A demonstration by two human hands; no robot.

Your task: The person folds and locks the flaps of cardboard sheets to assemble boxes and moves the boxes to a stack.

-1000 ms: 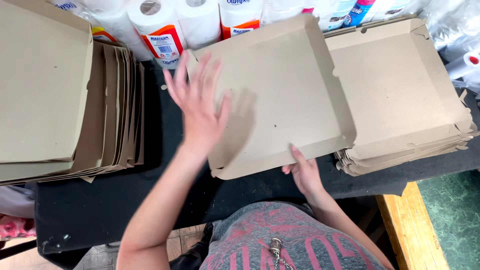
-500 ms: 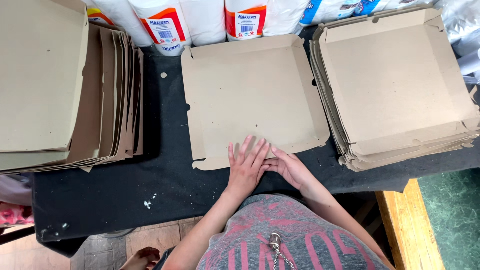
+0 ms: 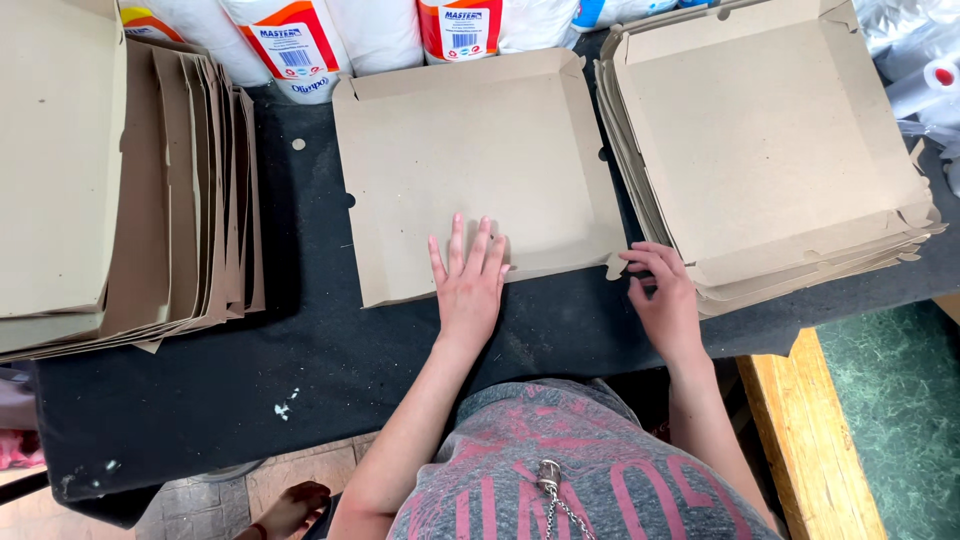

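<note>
cardboard box blank [image 3: 470, 165] lies flat in the middle of the black table [image 3: 300, 350], with its thin side flaps folded up a little. the left hand [image 3: 468, 285] rests flat on the near edge of this cardboard, fingers spread apart and pointing away from the person. it grips nothing; it just presses down. the right hand [image 3: 665, 300] is at the near right corner of the cardboard, beside a small tab that sticks out there. its fingers are bent and close together, and they touch the table edge near that corner. i cannot tell if they pinch the tab or only touch it.

on the right side sits a stack of folded box trays [image 3: 770, 150], one inside the other, with their walls standing up. the right hand is just beside the near left corner of this stack. on the left side is a pile of flat cardboard sheets [image 3: 130, 190], leaning and fanned out like pages. it is well apart from both hands.

at the far edge of the table stand white wrapped rolls [image 3: 380, 30] with red and orange labels, just behind the cardboard in the middle. the person wears a grey shirt [image 3: 570, 470] with pink print. a yellow wooden bench [image 3: 800, 430] shows at the lower right, below the table.
</note>
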